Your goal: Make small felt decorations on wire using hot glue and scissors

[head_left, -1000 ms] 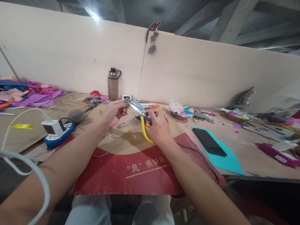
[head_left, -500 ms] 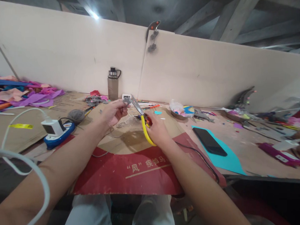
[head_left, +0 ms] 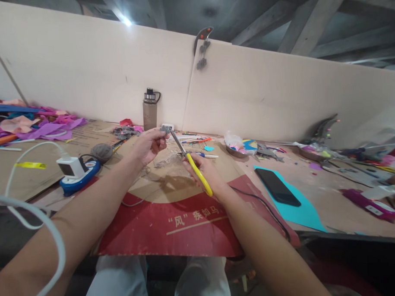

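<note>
Fingers of left hand [head_left: 148, 146]: pinching grey piece [head_left: 165, 129], held above cardboard [head_left: 138, 232].
Fingers of right hand [head_left: 204, 168]: curled around scissors [head_left: 194, 167].
Blades [head_left: 178, 141]: turned edge-on since a second ago, tips beside grey piece; apparently positioned along its edge.

That worktop [head_left: 322, 191] there bears printed cardboard [head_left: 148, 227] at six o'clock, a turquoise sheet [head_left: 299, 215] and purple power strip [head_left: 361, 205] at four.

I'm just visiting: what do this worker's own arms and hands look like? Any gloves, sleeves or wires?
The left hand and right hand are ungloved, and the left forearm and right forearm show no sleeve, watch or bracelet. A thick, pale, smooth cable loops in front of the left forearm; whether they touch is unclear.
</note>
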{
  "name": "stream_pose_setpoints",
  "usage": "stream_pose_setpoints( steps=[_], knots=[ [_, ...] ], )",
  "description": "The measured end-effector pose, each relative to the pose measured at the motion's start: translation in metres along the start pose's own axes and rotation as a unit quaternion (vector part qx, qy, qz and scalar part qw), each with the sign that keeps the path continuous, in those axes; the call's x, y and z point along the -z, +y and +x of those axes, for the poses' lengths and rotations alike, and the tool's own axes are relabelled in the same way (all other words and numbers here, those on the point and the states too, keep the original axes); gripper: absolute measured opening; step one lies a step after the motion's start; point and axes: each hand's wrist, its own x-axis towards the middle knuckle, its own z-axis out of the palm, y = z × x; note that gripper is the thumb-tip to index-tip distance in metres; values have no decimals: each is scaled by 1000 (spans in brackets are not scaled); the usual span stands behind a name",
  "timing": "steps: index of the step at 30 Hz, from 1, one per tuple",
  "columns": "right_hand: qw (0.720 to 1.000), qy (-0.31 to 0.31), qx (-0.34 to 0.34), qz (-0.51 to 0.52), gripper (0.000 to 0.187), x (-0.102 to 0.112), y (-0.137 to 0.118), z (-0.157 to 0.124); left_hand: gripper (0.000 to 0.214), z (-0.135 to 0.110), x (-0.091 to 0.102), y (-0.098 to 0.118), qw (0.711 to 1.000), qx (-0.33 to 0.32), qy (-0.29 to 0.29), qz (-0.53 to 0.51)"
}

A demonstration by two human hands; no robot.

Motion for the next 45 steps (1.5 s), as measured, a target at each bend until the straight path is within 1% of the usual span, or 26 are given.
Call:
stream_pose_setpoints(
  steps=[6,12,16,25,30,36,45],
  knots=[
    [999,14,19,-23,25,1,-1,2,9,-2,-2,1,1000,-9,-8,12],
    [1000,17,22,-14,26,0,0,2,8,-2,-1,3,1000,-20,7,13],
    [999,18,36,-17,25,-1,2,2,8,-3,-3,5,999,-25,18,14],
    [997,34,58,-24,21,-2,7,5,12,-5,-4,5,998,-41,21,45],
    [997,33,59,-43,25,-2,11,5,11,-4,-3,3,996,-65,28,61],
    [995,40,47,-81,34,-1,13,4,10,-5,-2,1,986,-112,35,123],
    [996,34,48,-62,31,0,3,1,9,-6,-4,2,989,-99,31,110]
  ],
)
